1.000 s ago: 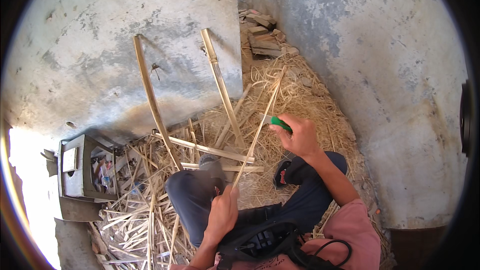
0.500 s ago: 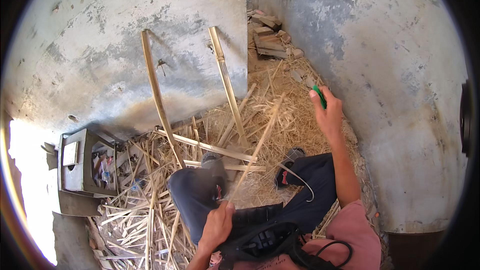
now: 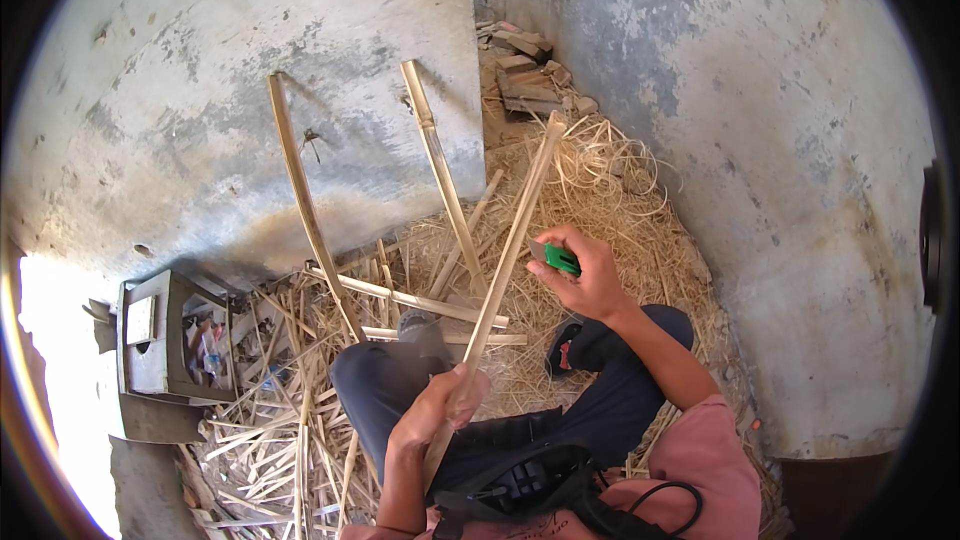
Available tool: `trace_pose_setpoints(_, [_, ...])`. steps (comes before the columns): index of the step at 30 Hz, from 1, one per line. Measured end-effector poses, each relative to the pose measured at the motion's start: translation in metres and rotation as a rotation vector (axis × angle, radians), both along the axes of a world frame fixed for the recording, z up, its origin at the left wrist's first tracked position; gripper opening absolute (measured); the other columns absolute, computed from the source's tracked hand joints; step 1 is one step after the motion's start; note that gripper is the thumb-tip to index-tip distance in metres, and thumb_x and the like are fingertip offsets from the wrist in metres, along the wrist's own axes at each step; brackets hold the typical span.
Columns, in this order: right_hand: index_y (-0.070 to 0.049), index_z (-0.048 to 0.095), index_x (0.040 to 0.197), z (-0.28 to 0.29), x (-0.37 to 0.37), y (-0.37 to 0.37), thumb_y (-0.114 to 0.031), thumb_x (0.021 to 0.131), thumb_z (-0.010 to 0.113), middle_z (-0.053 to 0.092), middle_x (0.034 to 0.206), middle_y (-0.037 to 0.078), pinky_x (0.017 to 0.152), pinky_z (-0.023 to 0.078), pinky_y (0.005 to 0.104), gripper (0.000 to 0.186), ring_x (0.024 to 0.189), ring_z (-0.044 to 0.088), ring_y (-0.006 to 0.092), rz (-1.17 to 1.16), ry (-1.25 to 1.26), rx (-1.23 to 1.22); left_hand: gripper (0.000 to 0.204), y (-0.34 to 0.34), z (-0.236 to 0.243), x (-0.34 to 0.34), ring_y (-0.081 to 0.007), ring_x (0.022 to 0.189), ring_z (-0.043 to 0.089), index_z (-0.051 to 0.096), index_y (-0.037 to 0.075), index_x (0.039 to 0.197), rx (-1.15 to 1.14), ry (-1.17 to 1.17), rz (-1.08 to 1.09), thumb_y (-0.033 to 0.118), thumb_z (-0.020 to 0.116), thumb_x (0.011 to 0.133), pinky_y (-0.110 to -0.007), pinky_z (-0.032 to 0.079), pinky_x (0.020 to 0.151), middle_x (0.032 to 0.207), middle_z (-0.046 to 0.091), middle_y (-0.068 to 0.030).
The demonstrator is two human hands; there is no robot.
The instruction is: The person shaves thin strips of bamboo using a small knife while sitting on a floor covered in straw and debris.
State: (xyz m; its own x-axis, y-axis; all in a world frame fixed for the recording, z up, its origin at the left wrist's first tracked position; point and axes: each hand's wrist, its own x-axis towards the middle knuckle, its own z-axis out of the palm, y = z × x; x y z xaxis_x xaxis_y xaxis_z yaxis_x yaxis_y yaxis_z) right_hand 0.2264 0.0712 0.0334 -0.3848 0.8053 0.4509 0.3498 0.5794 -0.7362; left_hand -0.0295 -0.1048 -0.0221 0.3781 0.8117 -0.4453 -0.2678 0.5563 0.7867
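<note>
- Two grips: the left grip (image 3: 432, 412) and the right grip (image 3: 592, 276).
- One green-handled blade (image 3: 562, 259).
- One held strip (image 3: 512, 245).
- Two leaning strips, a left one (image 3: 300, 180) and a right one (image 3: 437, 155).
- Two low pale strips, an upper one (image 3: 420, 299) and a lower one (image 3: 505, 339).
- Two shoes (image 3: 565, 348).
- One boxy cabinet (image 3: 143, 365).
- One black cable loop (image 3: 700, 502).
- Short strips (image 3: 270, 460), too many to count.
- Several brick-like blocks (image 3: 530, 93), exact number unclear.

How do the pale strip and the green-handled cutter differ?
The pale strip is long and plain; the green-handled cutter is much shorter, with a grey blade. The strip slants up rightward through the left hand; the cutter's blade points left from the right hand. Both are held.
</note>
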Motion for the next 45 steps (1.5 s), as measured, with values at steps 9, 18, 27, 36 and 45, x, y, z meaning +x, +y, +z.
trace_pose_setpoints(9, [-0.016,0.074,0.129,0.002,0.012,0.013,0.000,0.083,0.081,0.078,0.105,0.008,0.071,0.062,0.0353,0.049,0.082,0.077,0.0230,-0.029,-0.060,0.262,0.052,-0.007,0.006,0.011,-0.0070,0.058,0.040,0.063,0.000,0.112,0.203,0.268,-0.011,0.044,0.035,0.119,-0.025,0.036,0.055,0.072,0.041,0.0047])
trace_pose_setpoints(18, [-0.016,0.077,0.120,-0.002,0.019,0.018,0.003,0.080,0.081,0.077,0.103,0.007,0.062,0.060,0.0311,0.044,0.076,0.076,0.0203,-0.057,-0.050,0.361,0.035,-0.010,0.021,0.017,-0.0057,0.063,0.042,0.068,0.000,0.122,0.302,0.491,0.088,0.029,0.048,0.117,-0.026,0.037,0.057,0.073,0.044,0.0039])
trace_pose_setpoints(27, [-0.013,0.077,0.118,-0.002,0.022,0.018,0.003,0.082,0.080,0.076,0.096,0.007,0.062,0.058,0.0318,0.040,0.075,0.075,0.0200,-0.088,-0.016,0.350,0.038,-0.012,0.015,0.013,-0.0116,0.068,0.056,0.066,0.000,0.129,0.386,0.611,0.193,0.027,0.075,0.103,-0.030,0.047,0.065,0.075,0.061,-0.0043])
trace_pose_setpoints(36, [-0.011,0.073,0.123,0.001,0.027,0.020,-0.005,0.091,0.082,0.075,0.093,0.007,0.063,0.056,0.0306,0.034,0.075,0.074,0.0163,-0.222,0.033,0.325,0.031,-0.032,0.031,-0.008,-0.0122,0.077,0.067,0.063,0.002,0.125,0.286,0.730,-0.170,0.021,0.075,0.103,-0.030,0.053,0.070,0.083,0.068,-0.0045])
trace_pose_setpoints(45, [-0.010,0.068,0.118,-0.007,0.011,0.000,-0.034,0.098,0.077,0.075,0.091,0.005,0.057,0.054,0.0316,0.033,0.069,0.074,0.0183,0.062,-0.019,0.203,0.020,-0.019,0.033,0.015,-0.0368,0.067,0.059,0.054,-0.001,0.101,0.533,0.846,0.205,0.016,0.062,0.109,-0.047,0.042,0.062,0.071,0.056,-0.0188])
